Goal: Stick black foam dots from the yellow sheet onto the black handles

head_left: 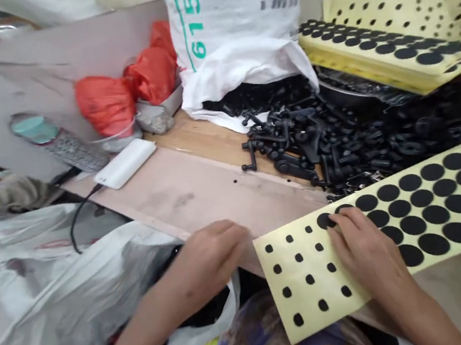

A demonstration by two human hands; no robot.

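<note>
A pale yellow backing sheet (358,224) lies slanted across my lap and the table edge. Rows of round black adhesive pads (435,214) cover its right part; the left end shows only small dark spots. On this sheet rests my right hand (369,253), its thumb and fingertips pinching the edge of a black adhesive pad (324,221). My left hand (218,249) hovers left of the sheet over an open white bag (113,276). Its fingers are bent together and slightly blurred; whatever they may hold is hidden.
Black plastic parts (314,134) spill from a white sack (232,21) onto the table (197,176). More pad sheets (387,47) are stacked at the back right. A white power bank (126,163) with a black cable and red bags (106,103) sit left.
</note>
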